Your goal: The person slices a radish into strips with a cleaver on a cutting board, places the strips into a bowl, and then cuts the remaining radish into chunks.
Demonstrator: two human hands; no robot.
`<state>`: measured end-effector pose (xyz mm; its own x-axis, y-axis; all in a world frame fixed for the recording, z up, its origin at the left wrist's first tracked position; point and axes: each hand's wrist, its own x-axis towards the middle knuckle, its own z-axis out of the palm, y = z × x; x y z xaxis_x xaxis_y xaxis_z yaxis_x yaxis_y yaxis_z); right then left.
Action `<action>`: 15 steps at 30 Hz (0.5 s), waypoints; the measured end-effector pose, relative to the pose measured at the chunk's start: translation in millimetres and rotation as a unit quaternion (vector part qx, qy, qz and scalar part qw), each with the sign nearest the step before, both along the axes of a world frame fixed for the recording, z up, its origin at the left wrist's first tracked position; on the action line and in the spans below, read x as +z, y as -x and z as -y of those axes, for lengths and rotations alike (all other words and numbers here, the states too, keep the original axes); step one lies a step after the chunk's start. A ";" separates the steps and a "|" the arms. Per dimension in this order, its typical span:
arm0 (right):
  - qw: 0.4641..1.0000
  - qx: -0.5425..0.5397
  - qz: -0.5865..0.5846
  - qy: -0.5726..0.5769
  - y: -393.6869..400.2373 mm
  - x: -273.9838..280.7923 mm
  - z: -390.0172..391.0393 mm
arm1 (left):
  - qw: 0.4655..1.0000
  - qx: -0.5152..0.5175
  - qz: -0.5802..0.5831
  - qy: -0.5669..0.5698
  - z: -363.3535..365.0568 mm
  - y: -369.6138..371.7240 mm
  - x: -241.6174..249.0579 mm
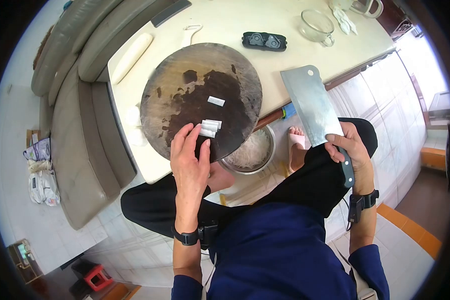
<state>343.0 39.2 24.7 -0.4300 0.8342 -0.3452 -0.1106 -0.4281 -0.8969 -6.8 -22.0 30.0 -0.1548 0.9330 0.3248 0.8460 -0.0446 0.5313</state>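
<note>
My right hand [349, 145] is closed on a cleaver [312, 105], its broad blade raised off the right side of the round wooden chopping board [185, 60]. On the wet, dark part of the board lies a small overlapping stack of white radish slices [210, 128]. My left hand [191, 157] is at the near edge of that stack, fingers apart, its fingertips at the slices' left side; it does not appear to grip them. A single white slice [216, 101] lies farther up the board.
A long peeled white radish [132, 57] and a peeler [190, 34] lie on the cream table [225, 20]. A black case [264, 41] and a glass cup [317, 27] stand behind. Below the table edge is a metal bowl of white shreds [251, 150]. A sofa [87, 150] is at left.
</note>
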 end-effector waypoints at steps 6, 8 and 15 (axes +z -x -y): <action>0.999 -0.005 0.029 -0.013 2.4 1.7 1.3 | 0.999 -0.022 -0.024 0.006 0.4 6.3 -5.1; 1.000 -0.002 0.024 -0.010 1.6 1.3 1.4 | 0.999 -0.028 -0.018 0.002 1.2 9.3 -5.8; 0.999 -0.003 0.029 -0.012 2.2 0.9 2.6 | 0.996 -0.079 -0.034 -0.027 4.0 14.3 -7.7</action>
